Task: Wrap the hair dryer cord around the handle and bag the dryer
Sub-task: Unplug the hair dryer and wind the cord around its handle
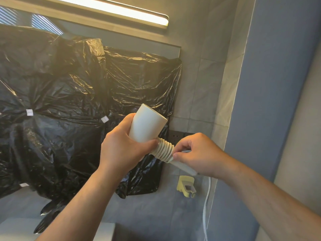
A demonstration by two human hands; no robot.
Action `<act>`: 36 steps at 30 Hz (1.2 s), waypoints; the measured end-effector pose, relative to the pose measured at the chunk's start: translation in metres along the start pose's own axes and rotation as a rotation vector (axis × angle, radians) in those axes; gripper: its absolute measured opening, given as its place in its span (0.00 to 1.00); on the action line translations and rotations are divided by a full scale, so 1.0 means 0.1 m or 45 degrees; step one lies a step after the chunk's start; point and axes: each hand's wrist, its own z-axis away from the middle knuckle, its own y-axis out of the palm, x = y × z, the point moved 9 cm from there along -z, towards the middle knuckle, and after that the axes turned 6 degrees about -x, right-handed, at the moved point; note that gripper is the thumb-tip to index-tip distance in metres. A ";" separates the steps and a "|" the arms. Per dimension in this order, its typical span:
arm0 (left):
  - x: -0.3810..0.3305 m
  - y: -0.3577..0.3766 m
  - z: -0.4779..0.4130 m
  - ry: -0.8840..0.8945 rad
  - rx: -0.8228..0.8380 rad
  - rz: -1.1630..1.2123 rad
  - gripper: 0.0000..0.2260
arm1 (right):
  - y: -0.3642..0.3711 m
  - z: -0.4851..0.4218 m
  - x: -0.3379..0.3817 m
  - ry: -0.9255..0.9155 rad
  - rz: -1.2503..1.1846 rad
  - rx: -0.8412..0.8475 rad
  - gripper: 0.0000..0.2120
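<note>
My left hand grips the white hair dryer by the rear of its barrel, nozzle pointing up and right. Several turns of white cord lie coiled tightly around the handle just below the barrel. My right hand pinches the cord at the end of the coil and covers the lower handle. The loose cord hangs down below my right wrist.
Black plastic sheeting covers the mirror on the wall behind. A black wall socket sits just behind the dryer. A yellow wall holder is mounted below it. A lit lamp strip runs overhead; a blue wall stands at right.
</note>
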 end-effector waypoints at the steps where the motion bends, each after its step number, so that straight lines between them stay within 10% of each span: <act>1: 0.00 0.02 0.00 -0.007 0.025 0.022 0.29 | -0.04 0.00 -0.01 -0.002 -0.035 -0.001 0.01; 15: 0.05 0.19 0.00 -0.217 0.324 0.555 0.28 | 0.06 0.03 -0.21 0.082 -0.878 0.298 0.24; 23: 0.07 0.27 0.11 -0.331 0.358 0.683 0.27 | 0.13 -0.02 -0.24 0.109 -1.258 0.375 0.21; 31: 0.20 0.27 0.13 -0.472 0.150 0.786 0.29 | 0.55 0.20 -0.34 0.578 -2.309 0.117 0.06; 36: 0.26 0.21 0.15 -0.503 -0.027 0.720 0.21 | 0.59 0.25 -0.46 0.700 -2.015 -0.306 0.14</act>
